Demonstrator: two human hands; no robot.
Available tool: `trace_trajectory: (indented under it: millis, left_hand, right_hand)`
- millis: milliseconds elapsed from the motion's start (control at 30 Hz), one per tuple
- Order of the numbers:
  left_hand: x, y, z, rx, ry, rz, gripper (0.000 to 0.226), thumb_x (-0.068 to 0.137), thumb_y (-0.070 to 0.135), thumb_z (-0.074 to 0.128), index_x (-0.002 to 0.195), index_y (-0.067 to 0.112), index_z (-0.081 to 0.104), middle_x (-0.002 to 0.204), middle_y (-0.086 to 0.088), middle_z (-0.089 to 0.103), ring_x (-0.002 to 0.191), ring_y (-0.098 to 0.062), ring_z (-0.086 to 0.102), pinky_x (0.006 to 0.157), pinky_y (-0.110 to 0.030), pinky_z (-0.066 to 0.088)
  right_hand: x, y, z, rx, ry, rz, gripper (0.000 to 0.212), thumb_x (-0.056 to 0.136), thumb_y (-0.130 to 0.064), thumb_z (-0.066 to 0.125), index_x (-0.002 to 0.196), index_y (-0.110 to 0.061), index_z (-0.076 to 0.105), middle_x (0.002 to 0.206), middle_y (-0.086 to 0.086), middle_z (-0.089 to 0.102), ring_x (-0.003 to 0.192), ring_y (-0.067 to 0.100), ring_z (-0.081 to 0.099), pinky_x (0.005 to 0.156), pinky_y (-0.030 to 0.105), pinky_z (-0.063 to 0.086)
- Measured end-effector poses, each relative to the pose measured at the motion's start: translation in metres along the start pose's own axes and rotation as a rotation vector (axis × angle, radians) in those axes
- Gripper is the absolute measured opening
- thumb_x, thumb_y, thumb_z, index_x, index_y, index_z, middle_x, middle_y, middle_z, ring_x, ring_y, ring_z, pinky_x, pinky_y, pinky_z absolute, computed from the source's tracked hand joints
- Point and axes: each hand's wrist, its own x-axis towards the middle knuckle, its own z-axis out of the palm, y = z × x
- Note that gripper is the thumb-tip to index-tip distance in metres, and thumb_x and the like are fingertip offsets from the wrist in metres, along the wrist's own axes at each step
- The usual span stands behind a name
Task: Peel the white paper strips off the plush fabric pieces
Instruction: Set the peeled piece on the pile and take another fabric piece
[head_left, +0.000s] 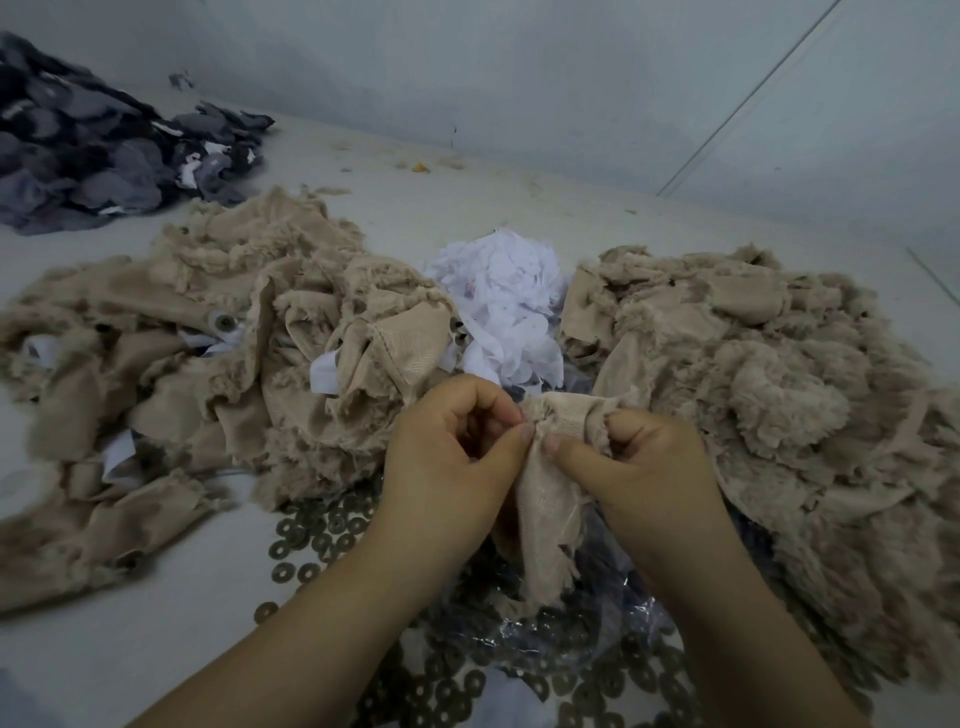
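Both hands pinch one beige plush fabric piece (545, 499) in the lower middle, its woven backing facing me. My left hand (452, 457) grips its upper left edge between thumb and fingers. My right hand (644, 457) grips the upper right, thumb tip close to the left thumb. No white strip shows on this piece. A heap of beige plush pieces (234, 353) lies to the left, with white paper strips (324, 374) poking out. Another beige heap (769, 374) lies to the right. Loose white paper strips (504, 306) are piled between the heaps.
A dark grey fabric pile (98, 150) sits at the far left against the wall. Several small dark washers (322, 540) lie scattered under my forearms, next to a clear plastic bag (613, 613). The pale table surface (130, 649) shows at lower left.
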Motion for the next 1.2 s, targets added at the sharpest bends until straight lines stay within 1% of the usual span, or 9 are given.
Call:
trace_trajectory:
  millis: [133,233,333,533,633,767,833,1000,1200]
  left_hand:
    - [-0.0029,-0.0003,-0.0003,0.179,-0.012,0.244,0.01,0.081,0.006,0.072,0.083,0.015,0.074,0.081,0.005,0.065,0.081,-0.009,0.063,0.072,-0.017,0.05]
    - [-0.003,-0.0006,0.0005,0.269,-0.017,0.327,0.009,0.079,0.004,0.076,0.084,0.011,0.076,0.08,0.003,0.067,0.079,-0.002,0.061,0.073,-0.01,0.047]
    - [-0.0026,0.0005,0.0016,0.305,-0.003,0.319,0.013,0.076,0.002,0.08,0.083,0.012,0.076,0.078,0.005,0.067,0.077,-0.003,0.062,0.07,-0.009,0.047]
    - [-0.0015,0.0041,0.0015,0.172,-0.053,0.145,0.021,0.074,0.004,0.082,0.08,0.023,0.074,0.075,0.005,0.066,0.071,-0.012,0.063,0.064,-0.023,0.054]
    - [-0.0005,0.0057,0.0009,0.074,-0.049,0.027,0.025,0.072,0.005,0.084,0.079,0.027,0.074,0.078,0.002,0.069,0.071,-0.014,0.065,0.066,-0.031,0.058]
    - [-0.0024,0.0078,0.0002,0.082,-0.068,0.042,0.027,0.076,0.002,0.08,0.079,0.028,0.075,0.081,0.008,0.071,0.074,-0.01,0.068,0.069,-0.025,0.058]
    - [-0.0021,0.0075,-0.0006,0.058,-0.062,0.025,0.027,0.079,-0.001,0.076,0.078,0.026,0.075,0.078,0.009,0.072,0.072,-0.009,0.069,0.067,-0.024,0.058]
    - [-0.0001,0.0067,-0.001,-0.013,-0.074,-0.002,0.025,0.08,-0.007,0.071,0.077,0.018,0.075,0.074,0.006,0.073,0.068,-0.008,0.069,0.063,-0.018,0.054]
    - [0.0012,0.0045,-0.001,-0.026,-0.096,0.002,0.029,0.078,-0.011,0.068,0.075,0.017,0.074,0.073,0.006,0.071,0.068,-0.006,0.066,0.063,-0.018,0.052]
  right_hand:
    - [-0.0008,0.0006,-0.0014,0.006,0.026,-0.013,0.018,0.082,-0.007,0.077,0.08,0.008,0.068,0.076,0.033,0.067,0.073,0.054,0.064,0.06,0.065,0.054]
    - [-0.0004,-0.0013,0.0002,0.012,0.058,-0.022,0.016,0.083,-0.005,0.076,0.083,0.009,0.066,0.08,0.035,0.065,0.076,0.055,0.063,0.064,0.064,0.056]
    - [-0.0002,-0.0021,0.0026,0.065,0.05,-0.015,0.008,0.084,0.001,0.073,0.08,-0.006,0.072,0.072,0.021,0.07,0.065,0.032,0.069,0.063,0.044,0.059]
    - [-0.0005,0.0003,0.0013,0.306,0.002,0.183,0.003,0.082,-0.006,0.076,0.085,-0.005,0.076,0.088,0.024,0.074,0.09,0.046,0.071,0.083,0.064,0.056]
    - [-0.0002,0.0006,0.0022,0.287,0.043,0.2,0.004,0.08,-0.002,0.077,0.079,-0.004,0.074,0.083,0.026,0.073,0.086,0.049,0.071,0.077,0.062,0.058]
    - [-0.0002,0.0024,0.0046,0.21,0.101,0.158,0.007,0.079,0.002,0.075,0.078,-0.005,0.073,0.077,0.027,0.071,0.077,0.048,0.071,0.068,0.061,0.058]
    - [-0.0012,0.0013,0.005,0.255,0.08,0.165,0.014,0.08,0.004,0.073,0.076,-0.009,0.076,0.074,0.022,0.073,0.07,0.037,0.071,0.063,0.051,0.061]
    - [-0.003,-0.0021,0.0058,0.372,-0.019,0.254,0.008,0.086,-0.003,0.071,0.091,0.002,0.074,0.09,0.029,0.073,0.087,0.046,0.071,0.076,0.053,0.06]
    - [-0.0043,-0.0035,0.007,0.353,-0.02,0.281,0.013,0.084,0.003,0.068,0.075,-0.001,0.076,0.081,0.028,0.072,0.071,0.034,0.069,0.065,0.04,0.058]
